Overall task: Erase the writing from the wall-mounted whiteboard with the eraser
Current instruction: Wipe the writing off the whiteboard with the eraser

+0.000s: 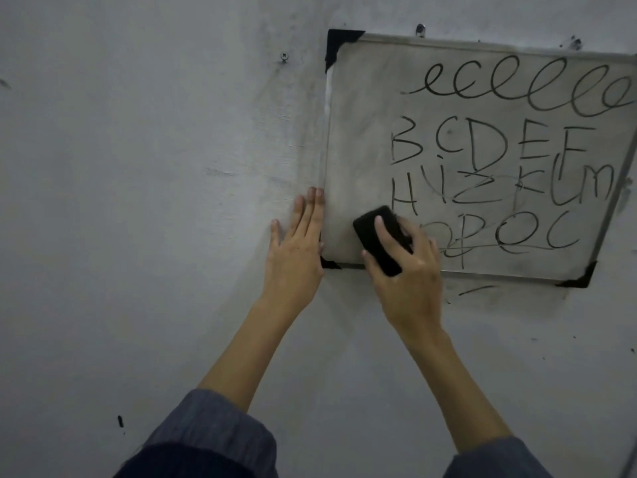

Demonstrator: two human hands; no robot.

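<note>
While the left hand (296, 250) lies flat, fingers straight, on the wall (155, 167) against the whiteboard's (358, 132) left frame edge, the right hand (406, 267) grips the black eraser (370, 236) at the board's lower left corner. Its long axis slants from upper left to lower right. Black lettering (499, 157) fills the board's right portion. A screw (284, 56) sits in the wall, upper left.

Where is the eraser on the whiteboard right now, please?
In the head view, the eraser is in the right hand, pressed against the whiteboard near its lower-left corner, just left of the bottom row of letters.
</note>
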